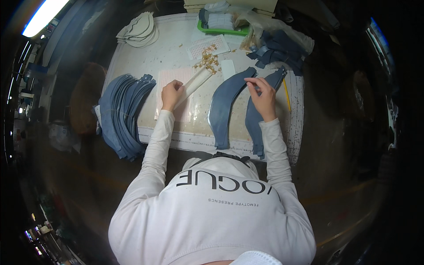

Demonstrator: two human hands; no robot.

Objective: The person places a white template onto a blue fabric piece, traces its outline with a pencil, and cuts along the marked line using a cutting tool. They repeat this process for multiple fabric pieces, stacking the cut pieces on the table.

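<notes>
My white sleeves (154, 141) are matt, wrinkled cloth. The 2 curved blue strips (223, 104) before me look smooth and matt, the pink-patterned sheet (168, 76) like paper, the green tray (224, 31) smooth plastic, the bag (259, 24) filmy, shiny plastic.

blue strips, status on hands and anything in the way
Left hand at pale strip, grip unclear. Right hand at two blue strips, contact unclear. Small tan bits near the pale strip's far end.
</notes>
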